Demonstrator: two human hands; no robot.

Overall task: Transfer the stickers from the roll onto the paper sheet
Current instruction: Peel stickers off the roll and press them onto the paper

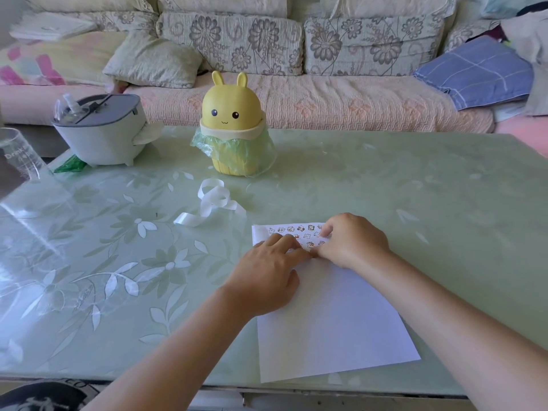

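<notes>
From the head view, the white paper sheet (332, 315) lies flat on the green bench (415, 179), close to the person, where both hands can reach it. Little picture stickers (299, 232) sit in rows along its far edge, so some of the job looks done. The left hand (267, 277) rests on the sheet with its fingers laid out quite flat and grasps nothing. It seems to press down so the paper does not slide. The right hand (353, 241) is on the far right part of the sheet with its fingers curled and its tips down by the stickers, touching the left fingertip. I cannot tell if it pinches a sticker, because the fingers hide the spot. It may be rubbing one down. A curly white strip (212, 203) lies just past the sheet. It is probably the bare backing from the roll, put aside. A yellow bunny bin (232, 126) with a green bag stands farther back, handy for scraps.
</notes>
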